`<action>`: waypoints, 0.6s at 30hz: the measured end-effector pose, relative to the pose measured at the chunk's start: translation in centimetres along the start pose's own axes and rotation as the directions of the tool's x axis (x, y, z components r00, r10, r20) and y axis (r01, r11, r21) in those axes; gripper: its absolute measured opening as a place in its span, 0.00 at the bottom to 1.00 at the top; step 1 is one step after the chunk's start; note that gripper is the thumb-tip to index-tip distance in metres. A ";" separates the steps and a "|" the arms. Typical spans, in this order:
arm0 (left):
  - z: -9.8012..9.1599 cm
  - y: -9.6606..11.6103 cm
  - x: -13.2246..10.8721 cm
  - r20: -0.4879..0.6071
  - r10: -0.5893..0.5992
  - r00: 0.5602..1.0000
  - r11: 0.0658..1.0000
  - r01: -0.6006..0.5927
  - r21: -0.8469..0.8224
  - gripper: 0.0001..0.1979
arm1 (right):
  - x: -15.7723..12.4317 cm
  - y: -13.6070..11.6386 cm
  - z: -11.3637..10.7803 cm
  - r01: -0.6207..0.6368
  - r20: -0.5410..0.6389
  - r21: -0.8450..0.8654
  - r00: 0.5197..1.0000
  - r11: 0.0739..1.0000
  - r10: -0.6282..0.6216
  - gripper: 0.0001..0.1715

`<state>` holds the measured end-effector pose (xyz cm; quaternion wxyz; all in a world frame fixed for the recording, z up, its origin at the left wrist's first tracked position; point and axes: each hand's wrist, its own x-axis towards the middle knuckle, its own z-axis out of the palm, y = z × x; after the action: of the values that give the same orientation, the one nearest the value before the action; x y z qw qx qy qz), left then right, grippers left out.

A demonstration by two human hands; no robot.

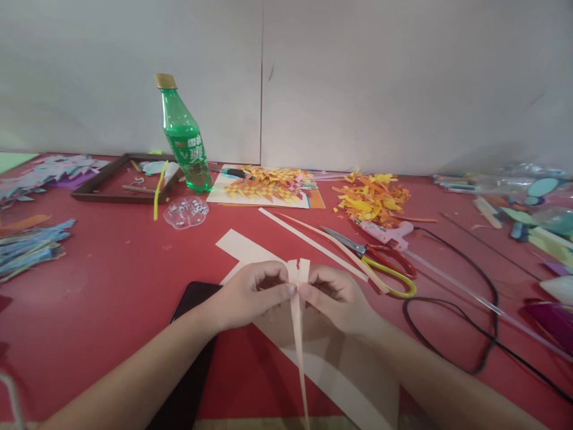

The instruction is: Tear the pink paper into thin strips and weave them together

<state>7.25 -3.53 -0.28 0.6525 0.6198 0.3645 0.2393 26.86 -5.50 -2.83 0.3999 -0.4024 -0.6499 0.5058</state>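
Observation:
Both my hands meet in the middle of the head view, pinching a narrow cream paper strip (pixel 298 340) between thumbs and fingers. My left hand (pixel 255 292) is closed on its left side, my right hand (pixel 338 295) on its right side. Two short ends of the strip stick up above the thumbs, and a long tapering part hangs down towards me. Beneath the hands lies a larger cream paper sheet (pixel 367 364), partly covered by my right forearm. Another piece of cream paper (pixel 242 248) reaches out beyond my left hand.
Scissors (pixel 389 269) and cut paper strips (pixel 313 242) lie right of centre, near a pink glue gun (pixel 389 233) with its cord. Behind are orange-yellow paper scraps (pixel 371 197), a green bottle (pixel 185 143) and a brown frame (pixel 107 194). A black flat object (pixel 190 358) sits under my left forearm.

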 end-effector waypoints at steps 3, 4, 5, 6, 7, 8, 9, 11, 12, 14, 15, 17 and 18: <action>0.0 0.0 0.1 0.009 0.002 1.000 1.000 -0.002 -0.017 0.12 | 0.0 0.1 0.0 0.011 -0.004 0.005 1.000 1.000 -0.011 0.14; 0.0 -0.1 0.1 0.014 0.004 1.000 1.000 -0.004 -0.025 0.12 | 0.0 0.1 0.0 0.014 -0.004 0.011 1.000 1.000 -0.014 0.14; 0.0 -0.1 0.1 0.017 0.005 1.000 0.999 -0.004 -0.035 0.12 | 0.0 0.1 0.0 0.017 -0.003 0.019 1.000 1.000 -0.017 0.13; 0.0 -0.2 0.1 0.015 0.003 1.000 0.999 -0.003 -0.045 0.12 | 0.0 0.1 0.0 0.018 -0.003 0.028 1.000 0.999 -0.018 0.13; 0.0 -0.2 0.1 0.009 -0.001 1.000 0.999 0.002 -0.054 0.12 | 0.0 0.1 0.0 0.017 -0.004 0.035 1.000 0.999 -0.017 0.13; 0.0 -0.3 0.1 0.000 -0.009 1.000 0.998 0.009 -0.061 0.12 | 0.0 0.0 0.0 0.013 -0.010 0.037 1.000 0.999 -0.013 0.13; 0.0 -0.3 0.1 -0.011 -0.017 1.000 0.998 0.016 -0.067 0.12 | 0.0 0.0 0.0 0.007 -0.020 0.035 1.000 0.999 -0.006 0.13; 0.0 -0.4 0.0 -0.032 -0.025 0.999 0.997 0.023 -0.067 0.13 | 0.0 -0.1 0.0 -0.008 -0.047 0.025 0.999 1.000 0.009 0.14; 0.0 -0.3 0.0 -0.035 -0.023 0.999 0.998 0.021 -0.062 0.14 | 0.0 -0.1 0.0 -0.015 -0.058 0.022 0.998 1.000 0.017 0.14; 0.1 -0.1 -0.1 -0.019 -0.021 1.000 0.998 0.020 -0.052 0.14 | 0.0 -0.1 0.0 -0.029 -0.068 0.033 0.997 0.999 0.032 0.15; 0.1 0.0 -0.1 0.003 -0.022 1.000 0.999 0.022 -0.041 0.14 | 0.0 -0.1 0.0 -0.038 -0.067 0.047 0.997 0.998 0.041 0.15; 0.1 0.2 -0.1 0.050 -0.030 0.998 0.999 0.031 -0.009 0.14 | 0.0 0.0 0.0 -0.060 -0.062 0.078 0.996 0.995 0.065 0.15; 0.1 0.2 -0.2 0.063 -0.038 0.997 0.999 0.038 0.009 0.14 | 0.0 0.0 0.0 -0.070 -0.057 0.094 0.996 0.993 0.075 0.16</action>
<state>7.29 -3.69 -0.02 0.6656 0.6226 0.3564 0.2055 26.89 -5.54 -2.79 0.4188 -0.4221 -0.5985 0.5368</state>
